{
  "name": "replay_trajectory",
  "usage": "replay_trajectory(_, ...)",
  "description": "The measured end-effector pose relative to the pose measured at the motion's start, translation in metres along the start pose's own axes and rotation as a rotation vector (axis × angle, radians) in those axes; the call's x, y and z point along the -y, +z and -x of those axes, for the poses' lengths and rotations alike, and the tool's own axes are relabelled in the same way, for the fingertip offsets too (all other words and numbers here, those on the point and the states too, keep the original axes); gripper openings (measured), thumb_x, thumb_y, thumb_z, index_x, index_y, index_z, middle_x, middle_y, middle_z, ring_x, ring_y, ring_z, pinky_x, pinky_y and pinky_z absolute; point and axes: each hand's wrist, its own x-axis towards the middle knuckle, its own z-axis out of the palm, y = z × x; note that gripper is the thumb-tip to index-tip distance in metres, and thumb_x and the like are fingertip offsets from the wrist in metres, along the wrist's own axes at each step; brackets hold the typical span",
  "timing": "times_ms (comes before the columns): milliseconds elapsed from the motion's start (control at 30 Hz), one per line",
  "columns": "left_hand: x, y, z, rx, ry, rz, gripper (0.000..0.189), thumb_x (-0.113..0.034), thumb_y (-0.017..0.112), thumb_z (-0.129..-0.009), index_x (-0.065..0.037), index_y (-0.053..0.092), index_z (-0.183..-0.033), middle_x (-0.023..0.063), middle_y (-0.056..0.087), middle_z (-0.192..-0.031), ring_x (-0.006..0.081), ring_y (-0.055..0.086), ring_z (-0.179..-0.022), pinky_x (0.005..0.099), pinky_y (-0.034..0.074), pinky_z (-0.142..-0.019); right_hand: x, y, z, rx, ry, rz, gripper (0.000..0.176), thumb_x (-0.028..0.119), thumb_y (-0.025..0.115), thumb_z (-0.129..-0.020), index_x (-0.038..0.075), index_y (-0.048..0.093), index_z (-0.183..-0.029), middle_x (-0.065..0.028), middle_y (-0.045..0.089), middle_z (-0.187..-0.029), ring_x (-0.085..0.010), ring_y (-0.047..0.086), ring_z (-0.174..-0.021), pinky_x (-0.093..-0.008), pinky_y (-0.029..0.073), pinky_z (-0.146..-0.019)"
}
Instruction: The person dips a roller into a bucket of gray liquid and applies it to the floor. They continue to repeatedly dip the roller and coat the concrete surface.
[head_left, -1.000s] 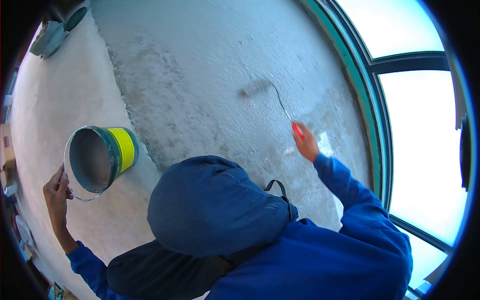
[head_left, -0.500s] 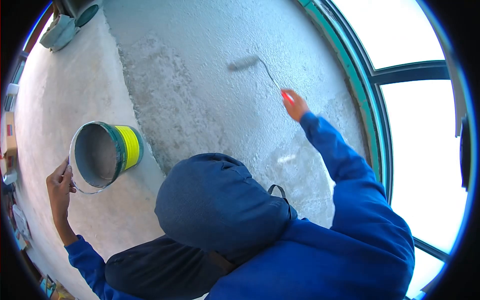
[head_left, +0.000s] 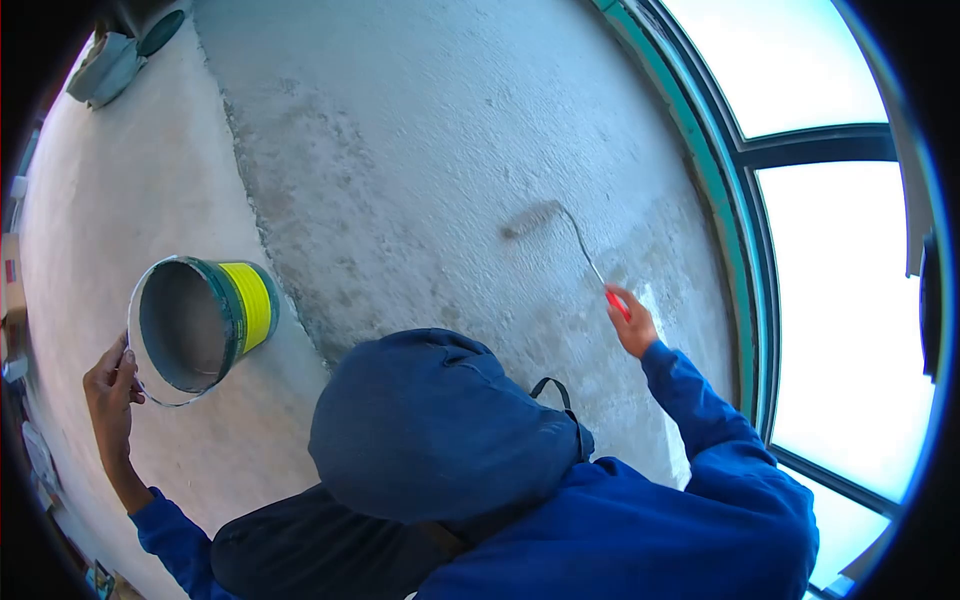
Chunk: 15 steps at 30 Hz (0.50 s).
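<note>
On the left, my left hand [head_left: 108, 405] is closed around the wire handle [head_left: 165, 401] of a paint bucket [head_left: 232, 325]. The bucket is dark green with a yellow band, tilted so that its mouth faces left, and grey paint shows inside. My right hand [head_left: 635, 328] grips the red handle of a paint roller [head_left: 532, 219]. Its fuzzy grey sleeve lies against the wet, glossy grey floor [head_left: 440, 110]. The bent wire frame runs from the sleeve down to my fingers.
A dark blue hood [head_left: 440, 430] fills the lower middle of the view. Along the right runs a green-edged window frame [head_left: 745, 270]. A rough line divides the grey coat from paler floor [head_left: 120, 190]. A bundled cloth [head_left: 105, 70] lies at the upper left; boxes [head_left: 14, 285] line the left edge.
My right hand has moved down and to the right, drawing the roller toward me over the grey surface. The bucket and my left hand have shifted slightly left and down in view.
</note>
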Motion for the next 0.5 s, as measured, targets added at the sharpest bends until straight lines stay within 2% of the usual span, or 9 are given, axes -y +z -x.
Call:
replay_trajectory(200, -0.005, 0.002, 0.002, -0.003, -0.004, 0.029, 0.037, -0.016, 0.051, -0.089, 0.000, 0.058, -0.122, 0.0005, 0.050, -0.060, 0.0063, 0.047, -0.051, 0.0212, 0.043, -0.047, 0.068, 0.048, -0.188, -0.154, -0.327, -0.013, 0.033, 0.022, 0.051, -0.088, 0.015, 0.055, -0.120, -0.0173, 0.062, -0.110, -0.0400, 0.057, -0.102, -0.0422, 0.047, -0.087)
replay_trajectory(267, -0.008, 0.002, 0.002, -0.008, -0.014, 0.029, 0.037, -0.015, 0.051, -0.089, 0.000, 0.058, -0.122, 0.0003, 0.051, -0.060, 0.0062, 0.047, -0.050, 0.0212, 0.043, -0.047, 0.098, 0.060, -0.257, -0.229, -0.441, 0.025, 0.034, 0.025, 0.053, -0.085, 0.016, 0.056, -0.118, -0.0186, 0.063, -0.106, -0.0405, 0.059, -0.098, -0.0426, 0.049, -0.083)
replay_trajectory(333, -0.005, 0.001, 0.000, -0.007, -0.021, 0.047, 0.037, -0.013, 0.051, -0.088, 0.001, 0.058, -0.121, 0.0001, 0.051, -0.061, 0.0060, 0.047, -0.050, 0.0213, 0.043, -0.046, 0.139, 0.065, -0.322, -0.224, -0.363, 0.085, 0.036, 0.027, 0.055, -0.082, 0.018, 0.057, -0.117, -0.0196, 0.064, -0.101, -0.0399, 0.060, -0.095, -0.0429, 0.050, -0.081)
replay_trajectory(400, -0.003, 0.002, 0.001, -0.007, -0.034, 0.072, 0.034, -0.009, 0.052, -0.088, 0.001, 0.059, -0.120, 0.0017, 0.052, -0.063, 0.0066, 0.047, -0.051, 0.0214, 0.043, -0.046, 0.206, 0.052, -0.361, -0.077, -0.125, -0.044, 0.035, 0.027, 0.056, -0.080, 0.018, 0.060, -0.114, -0.0202, 0.065, -0.097, -0.0384, 0.063, -0.088, -0.0437, 0.051, -0.078)
replay_trajectory(433, -0.003, 0.001, 0.001, -0.013, -0.039, 0.084, 0.033, -0.007, 0.052, -0.088, 0.001, 0.059, -0.119, 0.0025, 0.053, -0.065, 0.0069, 0.048, -0.051, 0.0214, 0.043, -0.046, 0.242, 0.042, -0.370, -0.034, -0.047, -0.091, 0.034, 0.025, 0.056, -0.079, 0.017, 0.061, -0.112, -0.0182, 0.066, -0.096, -0.0337, 0.066, -0.072, -0.0430, 0.053, -0.067)
replay_trajectory(467, -0.004, 0.000, 0.001, -0.006, -0.018, 0.077, 0.033, -0.006, 0.053, -0.087, 0.001, 0.060, -0.119, 0.0032, 0.053, -0.066, 0.0071, 0.048, -0.051, 0.0217, 0.043, -0.046, 0.233, 0.060, -0.423, -0.205, -0.289, -0.005, 0.034, 0.023, 0.055, -0.080, 0.017, 0.062, -0.112, -0.0156, 0.067, -0.085, -0.0277, 0.063, -0.054, -0.0394, 0.051, -0.052)
replay_trajectory(500, -0.006, -0.001, 0.001, -0.012, -0.012, 0.082, 0.032, -0.006, 0.053, -0.087, 0.001, 0.060, -0.118, 0.0032, 0.052, -0.066, 0.0071, 0.048, -0.051, 0.0218, 0.043, -0.046, 0.257, 0.056, -0.427, -0.184, -0.222, -0.094, 0.033, 0.023, 0.054, -0.079, 0.016, 0.062, -0.111, -0.0145, 0.066, -0.081, -0.0258, 0.062, -0.052, -0.0379, 0.050, -0.050)
